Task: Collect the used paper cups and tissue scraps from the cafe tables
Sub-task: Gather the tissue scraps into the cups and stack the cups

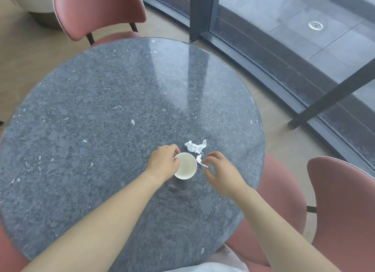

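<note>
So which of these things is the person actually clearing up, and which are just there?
Part of the job: paper cup, gripped by the left hand; small tissue scrap, pinched by the right hand; crumpled tissue lying beyond the cup.
Just there: stone table; pink chairs; window frame.

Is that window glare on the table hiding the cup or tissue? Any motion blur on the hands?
Head view: the glare streak lies on the far half of the table, clear of the paper cup and crumpled tissue, both sharp. Head view: left hand gripping the cup and right hand pinching the small scrap show no smear; shadows are faint.
</note>
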The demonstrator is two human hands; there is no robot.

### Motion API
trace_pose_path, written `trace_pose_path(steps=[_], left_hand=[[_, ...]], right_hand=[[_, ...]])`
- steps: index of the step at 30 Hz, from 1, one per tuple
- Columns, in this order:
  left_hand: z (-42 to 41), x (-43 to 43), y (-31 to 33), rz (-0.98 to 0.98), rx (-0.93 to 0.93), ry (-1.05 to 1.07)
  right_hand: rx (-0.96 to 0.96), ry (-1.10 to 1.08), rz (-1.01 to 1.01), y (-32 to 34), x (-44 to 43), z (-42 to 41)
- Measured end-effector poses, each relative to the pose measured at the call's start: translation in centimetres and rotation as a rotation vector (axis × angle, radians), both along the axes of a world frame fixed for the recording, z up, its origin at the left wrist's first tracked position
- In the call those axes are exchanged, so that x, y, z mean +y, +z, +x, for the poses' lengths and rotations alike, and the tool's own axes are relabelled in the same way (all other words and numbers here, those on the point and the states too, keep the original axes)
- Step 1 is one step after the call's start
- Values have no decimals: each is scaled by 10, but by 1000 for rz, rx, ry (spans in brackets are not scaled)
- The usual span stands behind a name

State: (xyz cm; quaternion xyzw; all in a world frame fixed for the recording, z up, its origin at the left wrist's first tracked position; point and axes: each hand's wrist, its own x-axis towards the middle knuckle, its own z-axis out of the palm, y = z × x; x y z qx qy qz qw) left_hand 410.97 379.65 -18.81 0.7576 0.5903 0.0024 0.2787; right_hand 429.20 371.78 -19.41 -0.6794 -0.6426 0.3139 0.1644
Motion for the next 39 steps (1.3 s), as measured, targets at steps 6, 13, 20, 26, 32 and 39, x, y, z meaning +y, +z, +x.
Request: trace_pose_path(steps=[6, 13, 20, 26, 32, 39], left_hand=[[-7, 6, -9, -55, -10, -28], [-11, 8, -12, -102, -82, 16], [-14, 9, -16, -137, -28, -11], [-19, 10, -19, -118, 25, -37], [-17, 13, -19, -125, 45, -68], [-20, 12, -19, -132, 36, -76]], right_hand=[[-25, -10, -26, -18, 24, 1], [-105, 39, -136, -44, 42, 4], [-130, 125, -195, -69, 47, 2], [-86, -14, -107, -68, 55, 7], [-174, 22, -63, -64, 75, 3], [-181, 148, -93, -78, 73, -3]])
